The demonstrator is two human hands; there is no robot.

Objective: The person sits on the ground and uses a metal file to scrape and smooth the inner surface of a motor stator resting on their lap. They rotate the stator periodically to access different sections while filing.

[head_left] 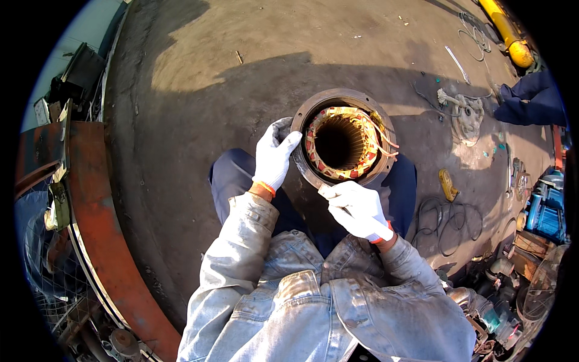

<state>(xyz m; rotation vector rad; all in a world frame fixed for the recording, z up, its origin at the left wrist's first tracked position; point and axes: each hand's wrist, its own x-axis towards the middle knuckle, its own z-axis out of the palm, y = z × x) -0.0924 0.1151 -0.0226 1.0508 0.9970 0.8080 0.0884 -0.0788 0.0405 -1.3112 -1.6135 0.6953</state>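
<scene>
In front of me, between my knees, stands a motor stator (300, 158), its round metal housing turned so the open end faces up. Inside the rim runs a ring of windings bound with pale and red tape, around a dark slotted bore. A few copper-coloured lead wires (386, 143) stick out at the right of the ring. My left hand (274, 155), in a white glove, grips the rim at its left side, fingers behind the edge. My right hand (357, 208), gloved too, is closed at the near rim; whether something small is pinched there is hidden.
A yellow pendant-like controller (448, 184) and a coiled black cable (449, 224) lie to the right. Farther off are a pale rag-like bundle (465, 117), a yellow cylinder (520, 53) and another person's dark sleeve or trouser leg (531, 99). A rusty red beam (105, 223) borders the left; motor parts crowd the lower right.
</scene>
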